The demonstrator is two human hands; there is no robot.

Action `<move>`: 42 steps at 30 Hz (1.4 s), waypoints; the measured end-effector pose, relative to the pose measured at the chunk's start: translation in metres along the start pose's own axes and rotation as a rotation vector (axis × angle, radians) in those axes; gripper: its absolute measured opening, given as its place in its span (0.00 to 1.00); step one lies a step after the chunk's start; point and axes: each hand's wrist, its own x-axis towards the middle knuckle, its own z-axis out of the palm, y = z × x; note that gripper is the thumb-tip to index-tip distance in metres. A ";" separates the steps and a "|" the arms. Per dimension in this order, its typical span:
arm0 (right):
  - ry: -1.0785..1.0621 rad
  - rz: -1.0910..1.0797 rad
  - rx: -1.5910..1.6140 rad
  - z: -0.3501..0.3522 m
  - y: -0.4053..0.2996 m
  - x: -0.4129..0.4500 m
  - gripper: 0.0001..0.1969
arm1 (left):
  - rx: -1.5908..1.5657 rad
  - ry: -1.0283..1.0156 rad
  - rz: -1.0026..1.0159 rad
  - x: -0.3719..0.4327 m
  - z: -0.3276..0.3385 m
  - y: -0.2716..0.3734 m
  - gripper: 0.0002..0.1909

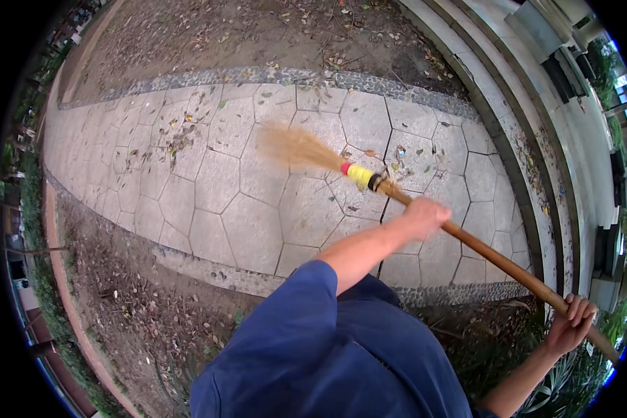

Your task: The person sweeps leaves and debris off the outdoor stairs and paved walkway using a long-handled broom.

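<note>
A long-handled broom crosses the view diagonally. My left hand (427,217) grips its bamboo handle (494,257) partway down, and my right hand (572,324) is closed around it near the upper end, at the lower right. Yellow binding (360,175), with red and black bands beside it, joins the handle to the tan bristles (298,146), which are blurred over the stone path (256,219). Loose dry leaves (180,141) lie scattered left of the bristles. More leaves and a small bit of litter (401,151) are on the paving to the right.
Curved stone steps (527,141) with leaves on them rise at the right. Pebble strips (271,76) edge the path. Bare soil with leaf litter (136,313) borders both sides. Green plants (559,384) grow at the lower right, and a hedge (47,292) stands at the far left.
</note>
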 end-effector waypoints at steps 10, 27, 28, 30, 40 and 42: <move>-0.014 0.365 0.227 -0.021 0.091 0.035 0.07 | -0.177 -0.358 -0.359 -0.111 0.046 0.029 0.10; -0.376 -0.010 -0.182 -0.070 0.053 0.056 0.11 | 0.001 0.147 -0.283 0.047 0.087 -0.003 0.05; -0.303 -0.009 -0.158 -0.087 0.051 0.054 0.12 | 0.024 0.167 -0.244 0.057 0.084 0.002 0.05; -0.216 0.002 -0.068 -0.125 0.045 0.053 0.10 | 0.031 0.154 -0.192 0.074 0.084 0.016 0.05; -0.047 0.250 0.162 -0.241 0.045 0.077 0.07 | -0.051 -0.310 -0.247 0.072 0.170 0.113 0.09; -0.067 0.255 0.105 -0.237 0.044 0.083 0.07 | -0.108 -0.372 -0.287 0.068 0.189 0.122 0.08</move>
